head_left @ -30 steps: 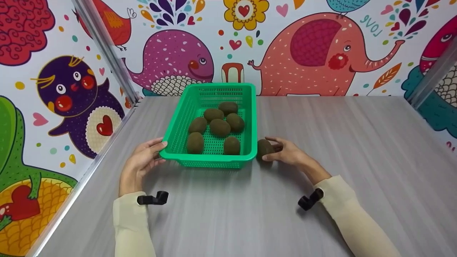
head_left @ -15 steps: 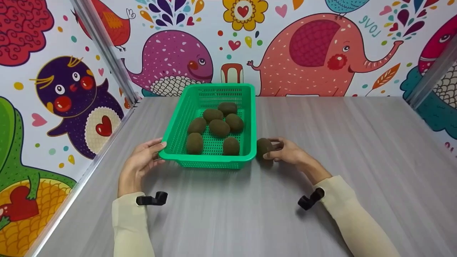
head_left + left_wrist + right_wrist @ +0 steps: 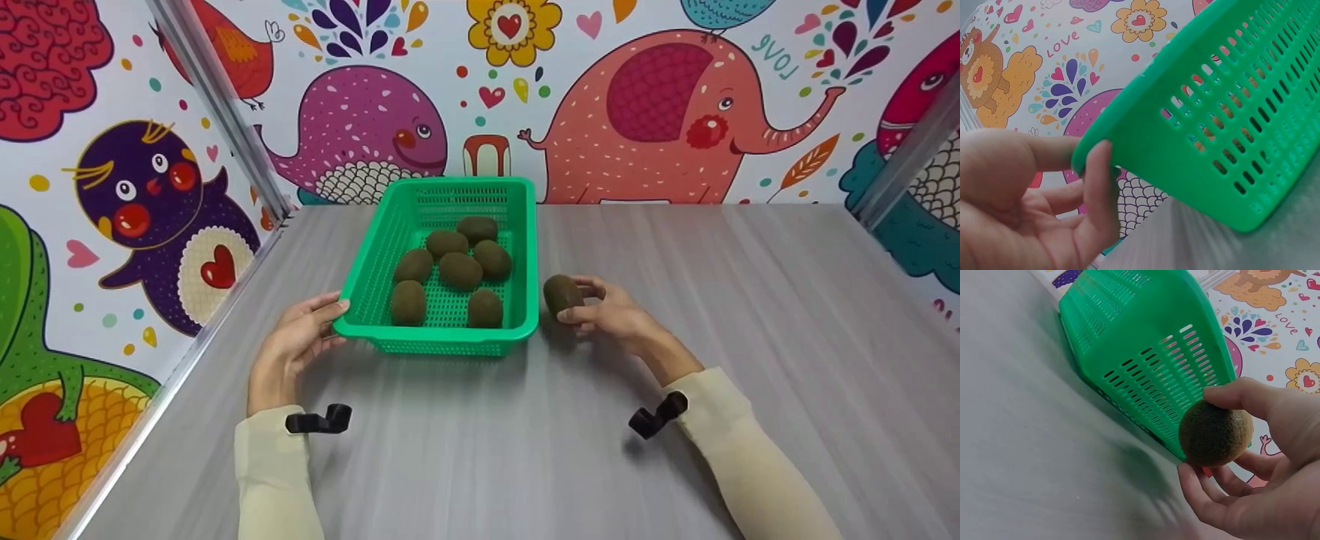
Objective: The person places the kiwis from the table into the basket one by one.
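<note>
Two bare hands, long cream sleeves [image 3: 274,480], small black camera mount [image 3: 319,420] strapped at each wrist

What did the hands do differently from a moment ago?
The right hand, holding the kiwi all along, has lifted it off the table a little, up beside the green basket. The left hand kept its grip on the basket's near left corner, the basket did not move, and the seven kiwis inside lie as before.
</note>
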### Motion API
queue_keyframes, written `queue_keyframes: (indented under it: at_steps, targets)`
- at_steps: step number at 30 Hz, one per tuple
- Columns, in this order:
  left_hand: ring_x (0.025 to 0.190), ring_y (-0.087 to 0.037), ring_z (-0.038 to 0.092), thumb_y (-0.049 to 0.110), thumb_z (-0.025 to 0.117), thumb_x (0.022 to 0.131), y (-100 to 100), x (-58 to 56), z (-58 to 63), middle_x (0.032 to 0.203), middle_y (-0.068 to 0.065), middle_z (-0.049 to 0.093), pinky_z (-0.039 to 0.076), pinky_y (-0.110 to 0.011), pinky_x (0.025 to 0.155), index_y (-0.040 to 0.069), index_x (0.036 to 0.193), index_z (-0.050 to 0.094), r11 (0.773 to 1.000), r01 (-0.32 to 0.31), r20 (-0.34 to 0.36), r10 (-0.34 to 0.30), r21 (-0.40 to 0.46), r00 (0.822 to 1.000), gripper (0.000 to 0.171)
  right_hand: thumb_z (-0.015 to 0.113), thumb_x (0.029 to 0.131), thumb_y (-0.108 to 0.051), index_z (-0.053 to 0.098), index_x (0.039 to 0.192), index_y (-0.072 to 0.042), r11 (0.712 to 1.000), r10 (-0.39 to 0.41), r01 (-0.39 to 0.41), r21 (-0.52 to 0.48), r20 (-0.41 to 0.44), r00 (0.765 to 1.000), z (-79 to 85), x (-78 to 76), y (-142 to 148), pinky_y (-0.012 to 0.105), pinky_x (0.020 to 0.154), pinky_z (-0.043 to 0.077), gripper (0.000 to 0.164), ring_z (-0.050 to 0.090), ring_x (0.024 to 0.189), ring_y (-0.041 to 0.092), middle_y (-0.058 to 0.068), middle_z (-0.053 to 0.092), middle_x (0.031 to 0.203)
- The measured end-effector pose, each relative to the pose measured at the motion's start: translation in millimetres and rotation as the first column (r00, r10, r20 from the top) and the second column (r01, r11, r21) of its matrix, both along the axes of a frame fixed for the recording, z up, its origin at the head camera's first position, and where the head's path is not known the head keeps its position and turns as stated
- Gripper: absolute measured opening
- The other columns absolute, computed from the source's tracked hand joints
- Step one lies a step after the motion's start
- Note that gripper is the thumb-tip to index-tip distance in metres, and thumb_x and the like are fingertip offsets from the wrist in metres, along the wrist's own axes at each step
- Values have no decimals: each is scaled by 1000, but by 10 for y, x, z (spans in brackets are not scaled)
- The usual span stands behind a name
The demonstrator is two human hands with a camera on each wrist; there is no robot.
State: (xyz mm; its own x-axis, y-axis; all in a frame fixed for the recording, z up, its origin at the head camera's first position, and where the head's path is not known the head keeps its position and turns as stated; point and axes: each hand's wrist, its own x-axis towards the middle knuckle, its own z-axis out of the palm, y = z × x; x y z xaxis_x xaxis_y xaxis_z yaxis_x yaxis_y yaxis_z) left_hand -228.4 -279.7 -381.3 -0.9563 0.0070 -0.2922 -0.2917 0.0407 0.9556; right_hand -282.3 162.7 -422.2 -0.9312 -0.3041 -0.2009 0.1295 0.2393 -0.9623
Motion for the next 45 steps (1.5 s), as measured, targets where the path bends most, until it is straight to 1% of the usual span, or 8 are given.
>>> queue_keyframes:
  at_steps: [4,10,14,19,24,31,35,45]
  targets:
    - [77,-1,63,19,54,104,-2,4,2,92,11,65,54,-18,69,-1,158,23,1000,-5,2,5,0,1000,65,76,86,-11,38,151,-9,1000,-14,14,-9,-11,1000,33,5,-2,35,86,59,75,62,100,24,18,39,148]
    - [78,-2,63,19,54,104,-5,10,2,93,11,65,54,-18,70,-1,158,23,1000,-2,0,2,-3,1000,65,76,87,-13,38,152,-11,999,-22,20,-26,-54,998,75,30,-3,42,102,53,75,52,121,29,16,38,150]
    - [77,-1,64,19,53,105,-9,11,-4,93,11,66,54,-17,70,-1,158,21,1000,9,-6,-9,-2,1000,66,74,90,-15,37,154,-13,996,-54,49,-68,-76,996,105,48,-24,44,108,49,74,51,125,29,16,39,149]
    - [75,-1,64,19,55,104,0,2,-9,91,11,67,55,-17,69,-2,158,22,1000,6,-5,-6,13,1000,67,71,93,-14,35,156,-12,989,-89,74,-131,-109,990,172,68,-57,37,106,51,72,54,124,26,15,41,147]
    - [75,-1,64,20,55,104,-2,4,-6,91,11,66,55,-17,68,-1,158,22,1000,2,2,-2,13,1000,67,71,93,-16,36,155,-12,990,-89,72,-123,-141,986,237,102,-80,27,99,54,71,54,127,27,15,43,147]
    - [75,-1,64,18,54,104,0,3,-4,91,11,65,54,-17,67,-1,158,23,1000,-1,6,1,28,1000,65,72,93,-21,38,154,-15,995,-77,66,-74,-156,985,306,154,-109,43,112,45,70,51,133,31,14,44,148]
    - [74,-2,63,17,55,104,3,5,3,89,11,66,54,-17,66,-2,158,23,999,-4,5,3,43,1000,65,73,92,-24,40,153,-18,997,-68,62,-40,-173,983,333,186,-137,50,114,41,70,50,133,31,11,47,148]
    - [75,-2,62,18,55,104,9,-4,-4,90,11,65,54,-18,68,-1,157,25,1000,-5,4,5,16,1000,64,72,92,-20,39,152,-14,998,-54,47,-39,-195,979,421,262,-196,48,112,44,69,52,131,31,13,48,147]
